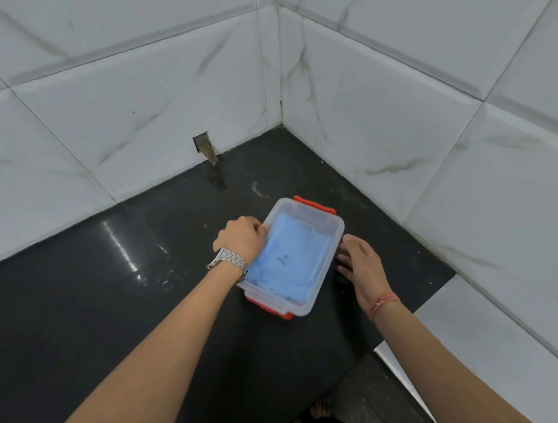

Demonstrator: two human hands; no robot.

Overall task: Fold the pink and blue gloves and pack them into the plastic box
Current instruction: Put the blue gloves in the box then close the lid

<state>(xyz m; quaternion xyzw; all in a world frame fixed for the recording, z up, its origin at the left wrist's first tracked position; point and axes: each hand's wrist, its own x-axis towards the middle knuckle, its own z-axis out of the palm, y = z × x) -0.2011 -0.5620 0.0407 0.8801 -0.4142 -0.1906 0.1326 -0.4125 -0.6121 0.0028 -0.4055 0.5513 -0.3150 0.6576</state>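
Observation:
A clear plastic box (336,231) with red latches stands on the black counter (107,298). A folded blue glove (289,262) lies flat inside it and fills the bottom. No pink glove shows. My left hand (242,237) rests at the box's left rim, fingers curled over the edge onto the blue glove. My right hand (360,261) lies against the box's right wall with fingers spread, holding nothing.
White marble-look tiled walls (434,126) meet in a corner just behind the box. A small cut-out hole (204,146) sits in the left wall at counter level. The counter's front edge (401,370) drops off near my right forearm.

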